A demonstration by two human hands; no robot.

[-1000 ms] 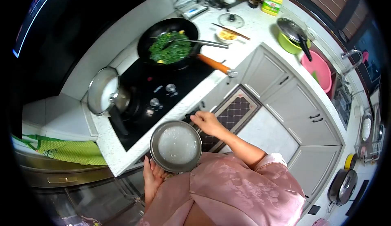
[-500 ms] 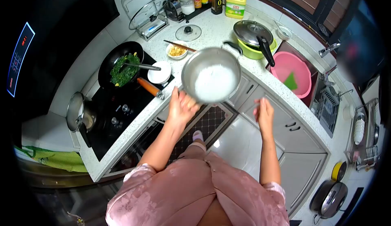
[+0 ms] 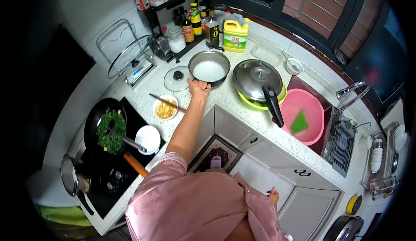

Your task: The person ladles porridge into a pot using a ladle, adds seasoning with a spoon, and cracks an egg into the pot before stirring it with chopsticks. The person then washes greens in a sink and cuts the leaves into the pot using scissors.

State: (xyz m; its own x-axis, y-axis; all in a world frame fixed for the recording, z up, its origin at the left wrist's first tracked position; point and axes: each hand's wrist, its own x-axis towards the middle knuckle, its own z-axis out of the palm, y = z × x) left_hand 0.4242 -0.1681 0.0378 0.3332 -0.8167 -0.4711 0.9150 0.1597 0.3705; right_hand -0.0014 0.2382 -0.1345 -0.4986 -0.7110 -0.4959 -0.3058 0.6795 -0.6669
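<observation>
My left hand reaches far forward, its fingers closed on the near handle of a steel pot. The pot stands upright at the back of the counter, with whitish contents inside. Just left of it lies a glass lid with a black knob. My right hand hangs low beside my body, holding nothing, its fingers partly extended. Nearest my left forearm is a bowl of chopped yellowish food, with chopsticks across it.
To the left, a wok of greens sits on the black cooktop, beside a white bowl. A lidded pan rests on a green basin. The sink holds a pink basin. Bottles and a yellow jug line the back.
My left hand has carried the pot forward, from over the counter's front edge to the back beside the glass lid. My right hand has dropped down toward my side.
</observation>
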